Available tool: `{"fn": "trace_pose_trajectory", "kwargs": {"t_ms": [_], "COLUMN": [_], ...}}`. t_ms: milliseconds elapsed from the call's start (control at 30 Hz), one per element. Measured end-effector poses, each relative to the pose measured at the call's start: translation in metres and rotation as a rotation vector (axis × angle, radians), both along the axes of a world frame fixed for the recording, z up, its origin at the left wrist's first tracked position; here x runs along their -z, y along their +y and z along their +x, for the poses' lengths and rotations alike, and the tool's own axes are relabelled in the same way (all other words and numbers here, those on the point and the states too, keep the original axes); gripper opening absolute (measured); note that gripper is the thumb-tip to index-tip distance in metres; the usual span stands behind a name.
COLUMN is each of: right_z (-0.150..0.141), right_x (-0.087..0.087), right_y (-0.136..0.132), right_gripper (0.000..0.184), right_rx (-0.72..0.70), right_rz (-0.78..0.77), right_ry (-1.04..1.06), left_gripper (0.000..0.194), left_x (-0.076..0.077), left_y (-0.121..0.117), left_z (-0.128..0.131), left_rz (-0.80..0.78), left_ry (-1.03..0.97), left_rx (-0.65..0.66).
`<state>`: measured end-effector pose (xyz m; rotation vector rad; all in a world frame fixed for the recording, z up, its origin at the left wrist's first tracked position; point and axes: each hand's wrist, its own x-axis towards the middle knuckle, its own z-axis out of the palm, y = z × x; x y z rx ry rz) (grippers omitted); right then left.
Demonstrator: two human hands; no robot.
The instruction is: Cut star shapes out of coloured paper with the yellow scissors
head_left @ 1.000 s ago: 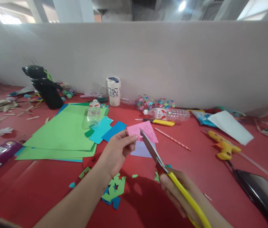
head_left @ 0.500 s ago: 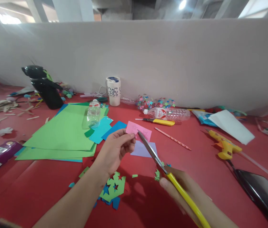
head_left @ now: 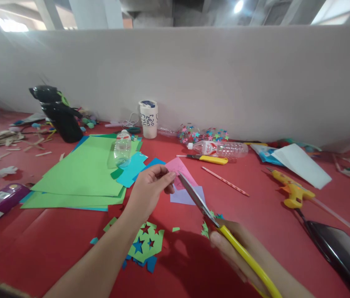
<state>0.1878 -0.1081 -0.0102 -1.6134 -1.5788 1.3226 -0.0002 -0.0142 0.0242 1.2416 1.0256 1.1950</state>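
My left hand [head_left: 154, 186] pinches the near-left edge of a pink paper piece [head_left: 181, 169], which has faint drawn lines on it. In my right hand [head_left: 229, 244] is a pair of scissors [head_left: 196, 200] with yellow handles. Their blade tips meet the pink paper close to my left fingertips, and the blades look nearly closed. A lilac paper [head_left: 189, 196] lies on the table beneath the pink one. Below my left wrist is a green paper scrap [head_left: 154, 247] with star-shaped holes. Small green cut pieces [head_left: 205, 229] lie beside the scissors, partly hidden by my right hand.
Green sheets [head_left: 78, 174] lie at left with a clear bottle [head_left: 122, 149] on top. Behind my hands are another bottle [head_left: 221, 148], a yellow cutter [head_left: 213, 159] and a striped stick [head_left: 224, 181]. A yellow glue gun [head_left: 294, 190] rests at right; a black flask [head_left: 58, 114] stands far left.
The pink paper has turned in my left fingers, so a corner now points toward the back. The scissors have shifted only slightly and stay at the paper.
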Motion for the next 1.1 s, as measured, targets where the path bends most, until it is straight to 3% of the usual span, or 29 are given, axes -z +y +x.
{"fn": "trace_pose_trajectory", "kwargs": {"t_ms": [433,800,1000,1100], "right_z": [-0.002,0.004,0.004,0.001], "right_x": [-0.014,-0.008,-0.009,-0.01], "right_y": [0.005,0.012,0.009,0.006], "right_gripper": [0.038,0.036,0.036,0.039], "right_rx": [0.003,-0.087,-0.061,0.013], "right_rz": [0.164,0.11,0.088,0.043], "right_ry": [-0.188,-0.271,-0.204,-0.148], "left_gripper": [0.018,0.019,0.018,0.018], "left_x": [-0.005,-0.005,-0.002,-0.001], "left_y": [0.002,0.005,0.006,0.005], "left_z": [-0.003,-0.008,-0.009,-0.007], "left_rz": [-0.045,-0.066,-0.08,-0.123], "left_ry": [0.069,0.142,0.104,-0.02], "left_rx": [0.04,0.099,0.107,0.115]}}
